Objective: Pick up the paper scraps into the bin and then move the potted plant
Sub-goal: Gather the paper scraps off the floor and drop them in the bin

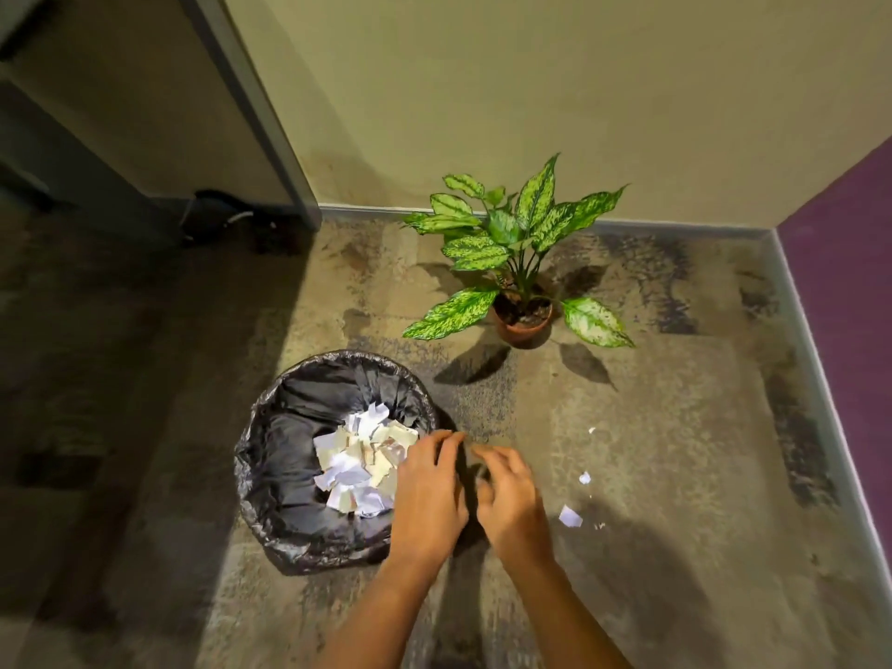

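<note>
Carpet w/ scraps (570,516) left beside bin (270,429). Hands (427,494) (511,504) at rim, fingers curled; grasp can't be told. Tiny bits may be missed.

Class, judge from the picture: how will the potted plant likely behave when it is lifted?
The potted plant probably tips easily: tall, wide leaves above a small terracotta pot. The pot looks rigid, likely breakable if dropped. Its leaves would probably flop and sway.

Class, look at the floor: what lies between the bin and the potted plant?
Nothing lies there. In the head view, the floor between the bin and the potted plant is bare carpet, crossed only by leaf shadows.
</note>
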The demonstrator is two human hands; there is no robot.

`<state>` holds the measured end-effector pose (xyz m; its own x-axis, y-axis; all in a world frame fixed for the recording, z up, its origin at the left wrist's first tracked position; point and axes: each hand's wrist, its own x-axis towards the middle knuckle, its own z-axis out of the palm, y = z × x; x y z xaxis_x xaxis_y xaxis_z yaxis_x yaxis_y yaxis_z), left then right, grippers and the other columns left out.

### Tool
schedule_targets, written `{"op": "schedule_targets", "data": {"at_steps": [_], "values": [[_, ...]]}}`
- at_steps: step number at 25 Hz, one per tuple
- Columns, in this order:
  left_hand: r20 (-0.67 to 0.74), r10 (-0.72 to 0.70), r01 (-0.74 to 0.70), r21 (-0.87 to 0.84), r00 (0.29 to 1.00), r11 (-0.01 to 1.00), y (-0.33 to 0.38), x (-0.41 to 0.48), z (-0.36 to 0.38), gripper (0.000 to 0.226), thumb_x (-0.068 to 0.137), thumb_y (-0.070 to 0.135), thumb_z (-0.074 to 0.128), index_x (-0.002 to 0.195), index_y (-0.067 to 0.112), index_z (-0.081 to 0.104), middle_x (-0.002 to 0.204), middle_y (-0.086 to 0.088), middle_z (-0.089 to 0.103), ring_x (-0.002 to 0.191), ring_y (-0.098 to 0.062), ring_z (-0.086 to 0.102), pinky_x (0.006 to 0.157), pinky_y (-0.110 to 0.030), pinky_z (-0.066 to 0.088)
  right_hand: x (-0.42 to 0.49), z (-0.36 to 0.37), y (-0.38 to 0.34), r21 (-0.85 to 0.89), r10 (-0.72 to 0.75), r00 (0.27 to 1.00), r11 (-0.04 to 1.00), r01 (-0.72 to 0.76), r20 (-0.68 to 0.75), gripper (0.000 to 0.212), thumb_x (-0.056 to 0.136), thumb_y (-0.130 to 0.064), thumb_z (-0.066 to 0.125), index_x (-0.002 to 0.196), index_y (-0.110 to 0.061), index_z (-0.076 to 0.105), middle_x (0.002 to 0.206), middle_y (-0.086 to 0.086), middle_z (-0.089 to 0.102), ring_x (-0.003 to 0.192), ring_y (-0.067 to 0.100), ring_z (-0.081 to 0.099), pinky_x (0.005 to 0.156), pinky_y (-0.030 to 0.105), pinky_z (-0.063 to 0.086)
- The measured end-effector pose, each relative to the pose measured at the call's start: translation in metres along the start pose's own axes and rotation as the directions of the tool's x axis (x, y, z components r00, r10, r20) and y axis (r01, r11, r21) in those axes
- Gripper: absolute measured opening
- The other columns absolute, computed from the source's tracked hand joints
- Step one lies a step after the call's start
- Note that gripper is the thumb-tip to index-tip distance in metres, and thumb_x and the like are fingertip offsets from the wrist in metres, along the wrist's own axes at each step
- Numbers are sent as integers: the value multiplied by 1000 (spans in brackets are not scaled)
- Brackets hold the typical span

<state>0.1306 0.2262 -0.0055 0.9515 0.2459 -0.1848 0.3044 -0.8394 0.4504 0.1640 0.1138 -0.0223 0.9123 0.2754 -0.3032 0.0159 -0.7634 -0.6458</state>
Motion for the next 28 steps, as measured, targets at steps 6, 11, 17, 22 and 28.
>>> {"op": "schedule_targets", "data": {"at_steps": [6, 11, 17, 22, 28], "values": [[73, 40, -38, -33, 997, 999, 68, -1, 66, 53, 87, 28, 49, 140, 28, 39, 142, 7, 37, 130, -13, 36, 106, -25, 32, 4, -35, 74, -36, 16, 995, 999, -20, -95, 44, 80, 1, 57, 120, -17, 64, 121, 6, 59, 106, 26, 61, 92, 36, 51], [147, 80, -84, 23, 986, 996, 85, 10, 141, 65, 84, 18, 54, 144, 30, 32, 144, 8, 32, 132, -13, 33, 110, -27, 29, 14, -41, 154, -93, 63, 995, 993, -70, -83, 43, 80, -5, 59, 120, -20, 63, 121, 3, 59, 109, 25, 58, 95, 38, 48], [229, 90, -106, 60, 969, 993, 77, 20, 219, 67, 83, 15, 55, 143, 30, 31, 144, 5, 31, 130, -15, 33, 109, -28, 32, 18, -12, 238, -113, 186, 982, 976, -186, -11, 47, 87, -11, 57, 130, -27, 53, 135, 0, 46, 125, 19, 47, 98, 28, 45], [285, 48, -83, 115, 957, 990, 54, 30, 270, 67, 85, 14, 58, 145, 24, 30, 148, -3, 29, 131, -20, 35, 110, -32, 33, 33, 12, 289, -167, 194, 981, 967, -192, -2, 49, 86, -15, 59, 133, -26, 50, 133, 2, 48, 125, 21, 46, 100, 35, 45], [298, -127, 91, 133, 946, 987, 9, 35, 316, 63, 90, 23, 64, 144, 18, 32, 146, -9, 31, 129, -28, 38, 106, -39, 41, 61, 44, 333, -205, 70, 996, 975, -81, -58, 45, 81, -10, 64, 125, -13, 58, 129, 11, 55, 117, 29, 48, 100, 40, 43]]}}
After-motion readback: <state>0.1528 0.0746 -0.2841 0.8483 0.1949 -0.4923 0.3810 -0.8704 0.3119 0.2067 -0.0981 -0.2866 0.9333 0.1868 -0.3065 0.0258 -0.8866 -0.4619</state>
